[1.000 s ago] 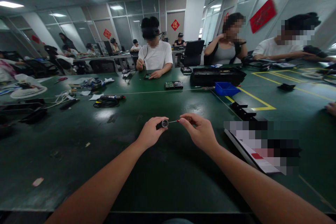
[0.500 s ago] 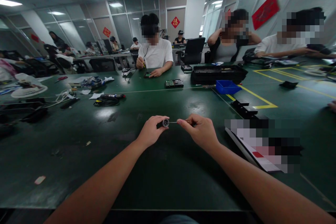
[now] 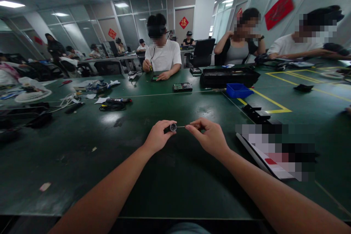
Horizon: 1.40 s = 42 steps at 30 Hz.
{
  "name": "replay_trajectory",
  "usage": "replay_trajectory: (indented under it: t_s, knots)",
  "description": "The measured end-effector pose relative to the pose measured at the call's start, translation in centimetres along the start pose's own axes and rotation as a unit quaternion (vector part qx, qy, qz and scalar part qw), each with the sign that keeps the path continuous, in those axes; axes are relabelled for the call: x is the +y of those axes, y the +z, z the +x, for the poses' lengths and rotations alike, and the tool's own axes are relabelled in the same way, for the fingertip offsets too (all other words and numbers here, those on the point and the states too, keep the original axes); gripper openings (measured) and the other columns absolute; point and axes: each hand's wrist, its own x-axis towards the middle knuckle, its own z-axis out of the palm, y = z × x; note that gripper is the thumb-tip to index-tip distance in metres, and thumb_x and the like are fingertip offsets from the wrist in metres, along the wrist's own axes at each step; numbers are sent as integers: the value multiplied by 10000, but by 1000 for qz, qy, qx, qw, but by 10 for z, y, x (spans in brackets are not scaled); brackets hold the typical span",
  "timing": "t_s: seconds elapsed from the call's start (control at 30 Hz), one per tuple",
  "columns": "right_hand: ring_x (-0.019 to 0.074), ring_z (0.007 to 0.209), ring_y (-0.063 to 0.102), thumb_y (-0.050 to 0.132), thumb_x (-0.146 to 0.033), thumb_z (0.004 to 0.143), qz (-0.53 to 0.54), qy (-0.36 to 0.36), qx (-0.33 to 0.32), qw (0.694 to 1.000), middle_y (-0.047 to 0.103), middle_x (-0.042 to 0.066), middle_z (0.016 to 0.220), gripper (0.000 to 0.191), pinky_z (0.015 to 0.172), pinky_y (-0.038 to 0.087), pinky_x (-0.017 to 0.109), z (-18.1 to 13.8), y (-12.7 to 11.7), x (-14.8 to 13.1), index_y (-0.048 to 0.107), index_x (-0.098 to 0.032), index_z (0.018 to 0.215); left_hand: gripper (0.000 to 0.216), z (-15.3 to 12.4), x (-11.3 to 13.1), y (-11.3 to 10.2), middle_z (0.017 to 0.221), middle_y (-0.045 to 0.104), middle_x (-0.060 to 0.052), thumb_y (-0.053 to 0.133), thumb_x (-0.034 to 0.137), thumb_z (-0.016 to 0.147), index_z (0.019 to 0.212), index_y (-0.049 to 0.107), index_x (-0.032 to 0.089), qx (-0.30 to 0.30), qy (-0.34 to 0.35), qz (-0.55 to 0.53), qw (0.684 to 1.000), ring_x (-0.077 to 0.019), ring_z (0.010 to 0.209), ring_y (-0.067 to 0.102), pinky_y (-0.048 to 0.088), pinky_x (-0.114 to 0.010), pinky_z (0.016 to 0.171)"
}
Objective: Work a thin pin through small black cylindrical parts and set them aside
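Note:
Between thumb and fingers, my left hand (image 3: pixel 158 136) grips a small dark cylindrical part (image 3: pixel 173 127), whose round open end with a pale rim faces me. My right hand (image 3: pixel 210 134) is closed around the brownish handle of a screwdriver (image 3: pixel 181 127). Its thin metal shaft points left and its tip meets the right side of the cylindrical part; whether it sits in a screw is too small to see. Both hands are raised over the green table, level with each other.
A green table (image 3: pixel 153 193) spreads around. Ahead lie a hard drive (image 3: pixel 182 87), a black housing (image 3: pixel 229 77) and a blue bin (image 3: pixel 238 90). Black parts (image 3: pixel 257 112) and a partly blurred white booklet (image 3: pixel 260 157) are right; coiled cable (image 3: pixel 113 105) is left. A co-worker (image 3: pixel 166 55) sits opposite.
My hands keep nearly the same position, with the right fingers slightly shifted on the screwdriver handle. Across the table, a person at the right has lowered one arm somewhat.

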Motion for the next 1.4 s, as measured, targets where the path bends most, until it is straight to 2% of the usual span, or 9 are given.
replay_trajectory:
  t_s: [0.33,0.47,0.63,0.73,0.9,1.0,1.1,1.27,1.4]
  knots:
    - [192,690,656,629,-391,896,22,7,-9,1000,719,35,771,199,637,484,320,0,0,-1,696,-206,924,364,0,0,-1,1201,696,-33,728,194,851,1205,680,266,5,3,8,1000,-230,1150,602,444,-423,1029]
    - [186,676,662,552,-344,927,45,25,-9,999,715,31,764,200,641,485,318,2,2,0,672,-203,1002,360,0,0,-1,1204,693,-29,727,202,853,1203,680,268,5,3,12,1000,-229,1145,600,445,-423,1022]
    - [177,672,656,553,-367,925,59,41,-35,997,703,23,764,216,636,480,303,3,2,1,668,-204,1007,367,0,1,-1,1194,696,-33,730,193,846,1202,682,265,1,-2,16,1000,-235,1131,604,450,-424,1008]
    - [170,624,634,560,-429,927,56,58,-45,996,678,8,695,260,606,458,293,4,2,0,687,-203,955,376,1,1,0,1189,699,-31,738,187,838,1202,683,262,5,2,15,1000,-230,1127,606,446,-415,1013]
    - [152,527,567,456,-502,979,51,78,-28,995,599,-23,567,382,554,405,285,3,6,2,691,-209,913,382,0,0,1,1197,697,-32,739,191,837,1208,681,264,4,8,12,1000,-229,1135,601,440,-415,1027]
    - [153,505,543,449,-485,984,56,84,-13,995,545,-44,531,357,544,400,284,2,8,4,669,-207,1030,375,0,0,2,1198,695,-33,731,200,845,1212,678,264,-2,11,14,1000,-230,1133,597,440,-422,1027]
    - [159,571,564,459,-420,980,73,76,3,994,575,-33,620,314,566,413,282,1,10,6,614,-207,1151,376,0,2,2,1202,692,-33,729,197,845,1211,678,263,-9,7,16,1000,-232,1134,593,441,-423,1024]
    - [158,580,530,386,-457,1002,79,80,3,994,520,-25,614,363,575,396,291,1,10,6,643,-218,908,371,0,5,1,1203,691,-36,727,190,842,1204,680,254,-11,-1,18,1000,-231,1137,593,439,-420,1031]
    - [176,645,569,427,-424,983,91,88,13,992,594,-6,709,277,614,429,304,1,11,7,615,-225,1028,372,0,5,0,1202,686,-38,718,206,850,1216,671,257,-8,2,19,1000,-234,1144,591,438,-424,1034]
